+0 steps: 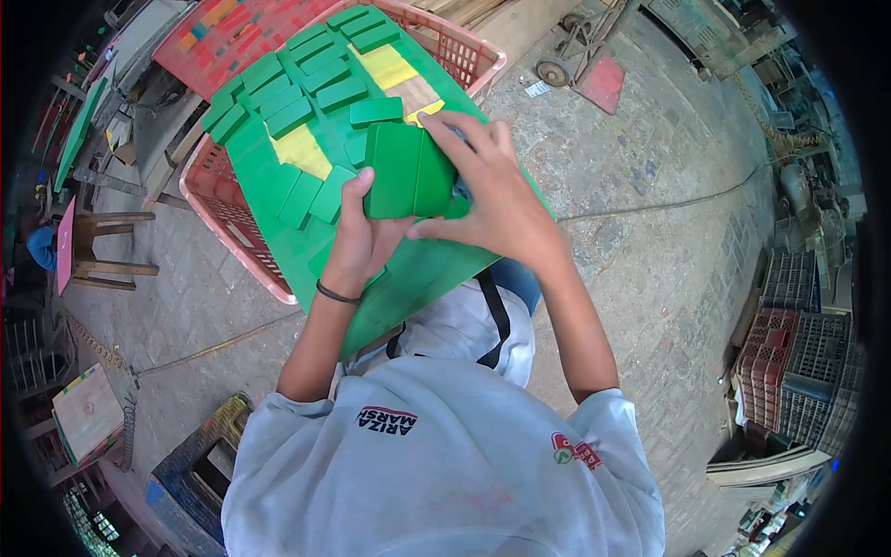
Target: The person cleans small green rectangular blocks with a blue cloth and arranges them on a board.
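Several glossy green blocks [393, 167] lie side by side above the green board [408, 288]. Underneath them is my left hand [360, 232], its thumb pressed up against their left edge. My right hand [497, 190] curves round their right end, index fingertip near a yellow patch [425, 113] and thumb at the near corner; its other fingers are partly hidden. Beyond my hands, more green blocks [290, 116] lie in slanted rows on the board. Between the rows show yellow strips [299, 148] and a tan patch [413, 95].
The board rests across a pink plastic crate [237, 209]. Behind it lies a red board [223, 46] with small coloured pieces. A small wooden stool [97, 249] stands left, stacked crates [798, 371] right. A hose [668, 200] crosses the concrete floor.
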The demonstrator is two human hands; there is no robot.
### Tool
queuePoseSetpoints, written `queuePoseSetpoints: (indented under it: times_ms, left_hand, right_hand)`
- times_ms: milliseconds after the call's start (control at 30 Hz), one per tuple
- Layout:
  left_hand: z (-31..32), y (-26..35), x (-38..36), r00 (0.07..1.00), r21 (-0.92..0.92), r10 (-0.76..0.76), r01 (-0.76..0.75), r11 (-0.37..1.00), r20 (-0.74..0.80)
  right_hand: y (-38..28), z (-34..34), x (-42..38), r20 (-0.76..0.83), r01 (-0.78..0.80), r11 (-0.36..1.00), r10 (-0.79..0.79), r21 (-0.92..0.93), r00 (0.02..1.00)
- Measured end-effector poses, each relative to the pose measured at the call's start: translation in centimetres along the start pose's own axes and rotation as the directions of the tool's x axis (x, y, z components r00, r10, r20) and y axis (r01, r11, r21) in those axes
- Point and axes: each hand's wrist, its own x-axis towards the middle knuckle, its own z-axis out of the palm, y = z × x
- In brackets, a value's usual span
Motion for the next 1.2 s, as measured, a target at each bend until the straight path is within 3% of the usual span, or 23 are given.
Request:
queuePoseSetpoints:
  times_ms: [67, 100, 133, 167, 200, 267, 300, 367, 400, 467, 500, 567, 700, 800, 833, 867, 900, 933, 1000, 1033, 1200]
  left_hand:
    - [0.5, 0.5, 0.0, 0.989, 0.115, 0.149, -0.148, 0.982, 0.006]
    - [0.1, 1.1, 0.1, 0.989, 0.114, 0.148, -0.148, 0.982, 0.004]
    - [-0.9, 2.0, 0.3, 0.971, 0.423, 0.21, -0.239, 0.874, 0.114]
    - [-1.4, 2.6, 0.4, 0.944, 0.671, 0.229, -0.331, 0.664, 0.238]
    - [-1.1, 3.1, 0.4, 0.944, 0.669, 0.225, -0.329, 0.666, 0.24]
    - [-0.1, 4.6, 0.4, 0.936, 0.885, 0.196, -0.341, 0.317, 0.291]
    - [0.2, 5.2, 0.5, 0.937, 0.885, 0.193, -0.341, 0.316, 0.292]
    - [0.9, 6.2, 0.8, 0.859, 0.863, 0.115, -0.504, 0.029, 0.498]
    - [1.4, 6.7, 0.7, 0.86, 0.864, 0.115, -0.503, 0.028, 0.497]
    - [2.4, 7.5, 0.6, 0.875, 0.866, 0.009, -0.478, -0.145, 0.485]
    - [2.6, 7.7, 0.7, 0.876, 0.867, 0.011, -0.477, -0.145, 0.483]
    - [2.7, 8.1, 1.1, 0.809, 0.784, -0.001, -0.571, -0.243, 0.588]
    - [3.0, 9.2, 1.6, 0.836, 0.808, -0.075, -0.544, -0.226, 0.543]
    - [2.1, 8.9, 2.0, 0.81, 0.803, -0.028, -0.584, -0.115, 0.585]
    - [1.3, 8.0, 2.2, 0.809, 0.778, 0.164, -0.588, 0.222, 0.564]
    - [0.4, 7.2, 2.3, 0.816, 0.627, 0.333, -0.577, 0.524, 0.473]
    - [0.2, 6.1, 2.5, 0.81, 0.496, 0.457, -0.587, 0.64, 0.368]
    - [0.7, 5.0, 2.2, 0.808, 0.498, 0.456, -0.589, 0.637, 0.372]
    - [2.5, 2.4, 1.4, 0.877, 0.188, 0.468, -0.445, 0.876, -0.106]
    - [3.7, 1.7, 1.5, 0.856, 0.143, 0.446, -0.423, 0.895, -0.262]
    - [4.0, 1.9, 2.0, 0.862, 0.176, 0.438, -0.404, 0.897, -0.254]
  right_hand:
    - [1.3, -0.5, -0.3, -0.041, 0.005, 0.996, -0.002, 0.09, 0.999]
    - [1.9, -1.0, -0.3, -0.039, 0.005, 0.996, -0.001, 0.091, 0.999]
    - [2.5, -1.6, -0.3, -0.007, -0.059, 0.98, 0.061, 0.193, 0.998]
    - [2.8, -2.1, -0.4, 0.03, -0.125, 0.949, 0.122, 0.289, 0.992]
    - [2.6, -2.5, -0.4, 0.03, -0.13, 0.949, 0.127, 0.287, 0.991]
    - [1.9, -3.5, -0.2, 0.065, -0.022, 0.967, 0.005, 0.254, 0.998]
    - [1.5, -3.5, -0.3, 0.063, -0.024, 0.967, 0.008, 0.255, 0.998]
    - [0.8, -3.1, -0.3, 0.109, 0.05, 0.979, -0.073, 0.196, 0.991]
    - [0.8, -2.8, -0.3, 0.109, 0.051, 0.979, -0.074, 0.198, 0.991]
    - [0.9, -2.0, -0.3, 0.115, 0.037, 0.99, -0.053, 0.138, 0.992]
    - [0.9, -1.9, -0.4, 0.117, 0.038, 0.99, -0.054, 0.138, 0.992]
    - [0.7, -1.6, -0.5, 0.103, -0.014, 0.99, 0.0, 0.14, 0.995]
    - [0.4, -1.2, -0.4, 0.085, -0.063, 0.979, 0.048, 0.196, 0.995]
    - [0.5, -0.8, -0.7, 0.011, -0.056, 0.966, 0.055, 0.254, 0.998]
    - [0.5, -0.6, -0.7, -0.034, -0.09, 0.955, 0.104, 0.281, 0.994]
    - [0.4, -0.3, -0.8, -0.077, -0.121, 0.943, 0.152, 0.311, 0.985]
    - [0.4, 0.0, -0.8, -0.083, -0.117, 0.943, 0.15, 0.312, 0.985]
    - [0.3, 0.5, -0.7, -0.141, -0.122, 0.927, 0.182, 0.356, 0.973]
    - [-0.1, 1.6, -0.7, -0.194, -0.123, 0.907, 0.216, 0.402, 0.957]
    - [-0.5, 2.2, -0.7, -0.227, -0.131, 0.914, 0.231, 0.384, 0.946]
    - [-1.9, 3.7, -0.4, -0.3, -0.07, 0.959, 0.154, 0.273, 0.941]
